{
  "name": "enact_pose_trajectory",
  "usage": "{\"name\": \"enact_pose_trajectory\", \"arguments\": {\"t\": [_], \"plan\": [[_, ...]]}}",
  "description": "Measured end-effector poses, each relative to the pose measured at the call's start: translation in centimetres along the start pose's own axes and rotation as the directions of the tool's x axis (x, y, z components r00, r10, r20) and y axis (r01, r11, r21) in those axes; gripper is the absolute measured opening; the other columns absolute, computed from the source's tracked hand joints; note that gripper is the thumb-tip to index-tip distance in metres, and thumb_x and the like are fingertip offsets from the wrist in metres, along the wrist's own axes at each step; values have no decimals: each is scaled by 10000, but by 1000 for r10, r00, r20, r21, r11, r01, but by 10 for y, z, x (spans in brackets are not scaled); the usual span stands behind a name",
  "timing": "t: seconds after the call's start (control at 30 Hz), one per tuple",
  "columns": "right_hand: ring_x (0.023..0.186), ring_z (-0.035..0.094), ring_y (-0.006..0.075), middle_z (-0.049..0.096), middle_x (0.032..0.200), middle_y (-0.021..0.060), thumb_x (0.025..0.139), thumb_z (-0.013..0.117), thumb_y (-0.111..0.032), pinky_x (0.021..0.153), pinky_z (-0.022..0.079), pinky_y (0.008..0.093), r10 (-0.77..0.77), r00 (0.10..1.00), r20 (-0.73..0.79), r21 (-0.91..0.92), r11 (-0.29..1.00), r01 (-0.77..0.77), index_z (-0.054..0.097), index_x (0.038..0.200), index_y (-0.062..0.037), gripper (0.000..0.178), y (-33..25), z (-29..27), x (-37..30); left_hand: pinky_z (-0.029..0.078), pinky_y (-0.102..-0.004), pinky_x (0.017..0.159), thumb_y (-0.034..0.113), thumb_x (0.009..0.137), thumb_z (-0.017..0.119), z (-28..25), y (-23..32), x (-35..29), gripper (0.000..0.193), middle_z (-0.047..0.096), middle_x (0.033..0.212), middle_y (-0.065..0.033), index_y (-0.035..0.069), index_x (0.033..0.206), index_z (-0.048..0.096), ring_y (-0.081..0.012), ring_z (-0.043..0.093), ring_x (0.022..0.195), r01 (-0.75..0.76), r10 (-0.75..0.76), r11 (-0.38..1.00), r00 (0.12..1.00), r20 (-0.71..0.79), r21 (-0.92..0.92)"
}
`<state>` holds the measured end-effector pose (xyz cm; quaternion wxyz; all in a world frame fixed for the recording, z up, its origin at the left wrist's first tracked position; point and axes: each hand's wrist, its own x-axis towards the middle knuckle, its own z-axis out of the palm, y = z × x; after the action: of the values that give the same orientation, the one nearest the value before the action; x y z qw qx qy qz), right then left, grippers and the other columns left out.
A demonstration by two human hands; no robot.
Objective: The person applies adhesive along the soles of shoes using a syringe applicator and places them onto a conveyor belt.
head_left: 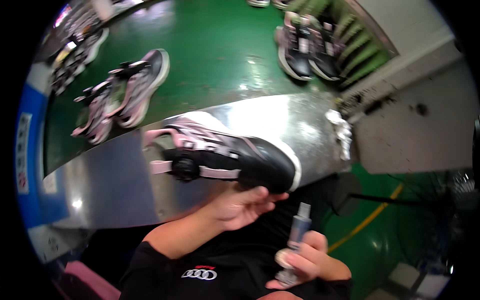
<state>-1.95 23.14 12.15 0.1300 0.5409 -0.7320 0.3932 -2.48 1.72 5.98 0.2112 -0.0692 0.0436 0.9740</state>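
A black sneaker [225,155] with pink and grey panels, a pale sole and a round black dial lies over the metal bench, toe to the right. My left hand [245,207] is at its near side by the toe, palm turned up. Its fingers are closed against the shoe's lower edge and partly hidden there. Lower right, my right hand [305,257] is wrapped round a slim tube-like tool [299,227] with a blue-grey body and a pale flat tip pointing up. A round pale piece shows by the fingers; its kind is unclear.
The shiny metal bench [115,182] curves across the middle, with a crumpled white scrap [341,132] at its right end. Beyond it, a pair of similar sneakers [142,87] stands left and another pair [300,50] right, by a green slatted rack [367,42]. A grey panel [415,125] borders the right.
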Motion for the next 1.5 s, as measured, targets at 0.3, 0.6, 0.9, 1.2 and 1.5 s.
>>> {"name": "enact_pose_trajectory", "arguments": {"t": [0.3,0.6,0.9,1.2,1.5], "plan": [[797,418,235,484,924,110,615,777,-570,692,371,363,135,990,31,-192,973,-127,389,1222,-14,910,98,3,7,352,-499,1037,30,721,621,-7,5,-118,722,463,1331,-178,51,1384,336,-360,474,1208,-106,126,990,960,-250,92],[868,464,297,512,1000,144,554,825,-506,773,399,388,240,966,-100,-71,966,-248,476,1158,-10,856,144,31,23,442,-345,959,91,647,749,11,71,-61,730,571,1184,-116,-21,1283,409,-216,577,1074,-214,381,763,911,-157,610],[844,463,247,460,983,120,512,870,-467,742,406,338,266,963,-34,-110,957,-269,436,1184,-7,923,134,42,28,518,-348,858,123,903,555,19,137,87,352,562,1115,-204,-52,1196,470,-281,598,979,-121,411,654,885,-217,746],[785,493,290,536,961,131,586,789,-518,718,428,379,216,971,-101,-79,971,-224,451,1189,-41,839,146,31,32,522,-335,782,-19,849,525,-44,185,-133,342,480,974,-91,40,1139,354,-253,593,917,-370,950,169,307,-52,914],[791,500,284,546,964,111,573,786,-531,728,436,372,226,962,-151,-111,964,-244,469,1164,-58,820,141,32,24,371,-297,986,-33,797,635,-48,240,-72,614,497,1260,-93,20,1347,368,-182,480,1148,-141,872,-221,414,260,965]]}}
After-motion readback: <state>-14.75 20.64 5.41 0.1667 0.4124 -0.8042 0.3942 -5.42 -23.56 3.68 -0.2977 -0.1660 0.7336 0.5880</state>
